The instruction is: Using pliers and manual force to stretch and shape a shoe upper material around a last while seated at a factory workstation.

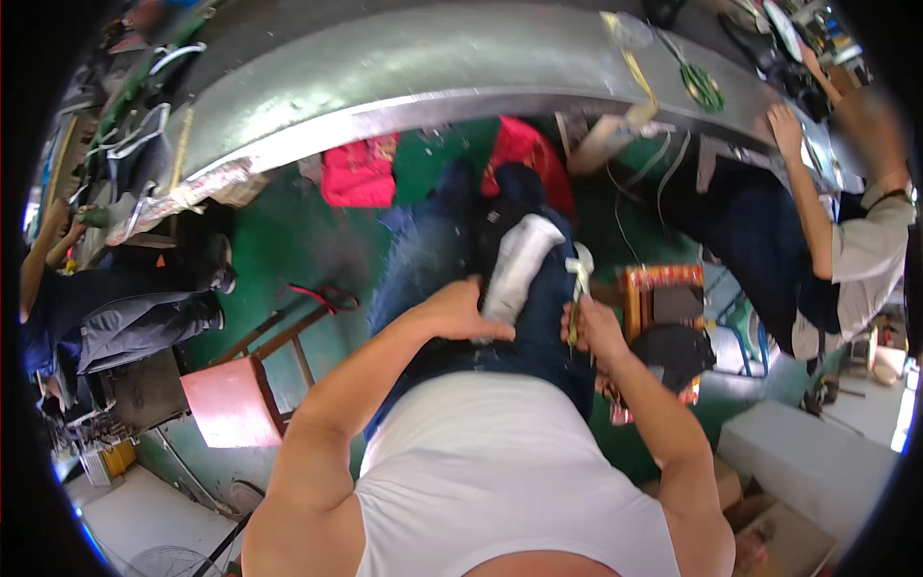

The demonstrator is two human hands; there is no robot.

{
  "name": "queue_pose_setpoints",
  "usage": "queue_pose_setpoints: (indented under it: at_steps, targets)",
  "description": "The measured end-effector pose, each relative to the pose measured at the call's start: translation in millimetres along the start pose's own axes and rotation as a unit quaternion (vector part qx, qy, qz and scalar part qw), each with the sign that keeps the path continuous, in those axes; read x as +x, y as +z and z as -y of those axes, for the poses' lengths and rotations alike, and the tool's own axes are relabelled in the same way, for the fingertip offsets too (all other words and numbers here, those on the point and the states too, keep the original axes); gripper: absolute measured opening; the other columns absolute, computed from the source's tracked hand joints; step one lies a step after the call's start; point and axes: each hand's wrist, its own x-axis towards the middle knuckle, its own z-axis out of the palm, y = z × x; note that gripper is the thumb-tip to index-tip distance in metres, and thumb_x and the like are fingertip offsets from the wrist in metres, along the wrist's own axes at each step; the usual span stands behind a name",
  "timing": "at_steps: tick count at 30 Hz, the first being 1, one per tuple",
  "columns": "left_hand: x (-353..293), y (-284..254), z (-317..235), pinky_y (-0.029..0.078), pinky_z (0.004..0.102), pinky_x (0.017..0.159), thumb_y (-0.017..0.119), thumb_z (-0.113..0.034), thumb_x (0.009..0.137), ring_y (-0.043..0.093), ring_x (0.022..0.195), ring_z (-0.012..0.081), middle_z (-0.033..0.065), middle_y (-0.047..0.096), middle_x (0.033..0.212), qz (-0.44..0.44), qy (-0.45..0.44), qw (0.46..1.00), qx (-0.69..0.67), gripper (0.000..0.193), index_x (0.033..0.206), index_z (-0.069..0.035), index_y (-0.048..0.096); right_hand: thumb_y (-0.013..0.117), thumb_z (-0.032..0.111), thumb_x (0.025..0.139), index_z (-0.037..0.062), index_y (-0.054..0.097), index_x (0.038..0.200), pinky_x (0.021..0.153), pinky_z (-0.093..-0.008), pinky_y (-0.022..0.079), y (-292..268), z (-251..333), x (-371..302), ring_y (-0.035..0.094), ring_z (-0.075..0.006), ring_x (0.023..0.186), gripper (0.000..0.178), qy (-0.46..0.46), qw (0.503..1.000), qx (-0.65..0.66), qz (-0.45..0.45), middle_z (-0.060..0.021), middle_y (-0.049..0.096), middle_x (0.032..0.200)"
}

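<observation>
A long whitish-silver piece (pixel 522 262), perhaps a shoe or a last in a wrapping, lies slanted over my thighs. My left hand (pixel 463 310) grips its near end, the thumb along the near side and the fingers mostly hidden. A black part shows beside its far end. To the right, my right hand (pixel 598 332) is closed around a slim hand tool (pixel 580 274) with a pale, rounded metal head and a yellowish handle, held upright next to the piece. Blur hides the tool's exact kind. Its head is close to the piece, and I cannot tell whether they touch.
A metal-edged workbench (pixel 385 82) curves across the front. Red bags (pixel 360 173) lie beneath it. A pink-topped stool (pixel 234 402) stands left, and a stool with a black item (pixel 673 351) right. Other people sit at both sides, one with a hand (pixel 786 130) on the bench.
</observation>
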Motion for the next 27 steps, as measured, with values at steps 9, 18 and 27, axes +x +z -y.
queue_pose_setpoints:
  at_steps: [9,18,27]
  targets:
    - [10.4,44.4,6.0,0.051,0.0342,0.092,0.074,-0.024,0.087,0.066,0.104,0.0222,0.0187,0.068,0.112,-0.217,-0.069,0.887,-0.401,0.051,0.125,0.006,0.055,0.062,0.019,0.091,0.0041,0.061,0.12,0.082,-0.0418,0.052,17.4,54.8,-31.6,0.067,-0.0338,0.087,0.033,-0.215,0.815,-0.527,0.106,-0.0189,0.067,0.092]
    - [-9.6,49.6,-6.2,0.05,0.0396,0.095,0.075,-0.032,0.083,0.064,0.111,0.0388,0.0282,0.065,0.115,-0.211,-0.053,0.952,-0.216,0.076,0.14,0.005,0.04,0.061,0.013,0.088,-0.0029,0.054,0.127,0.085,-0.0434,0.053,34.5,93.2,-32.0,0.064,-0.0382,0.098,0.043,-0.356,0.613,-0.7,0.087,-0.0187,0.065,0.103]
    - [-10.7,47.6,-5.2,0.043,0.0397,0.105,0.073,-0.027,0.085,0.055,0.122,0.0457,0.0408,0.05,0.131,-0.182,-0.048,0.964,-0.188,0.103,0.148,0.018,0.005,0.064,0.011,0.085,0.0,0.055,0.128,0.087,-0.0444,0.052,32.3,99.3,-46.4,0.062,-0.0389,0.102,0.044,-0.328,0.727,-0.573,0.189,-0.0215,0.063,0.111]
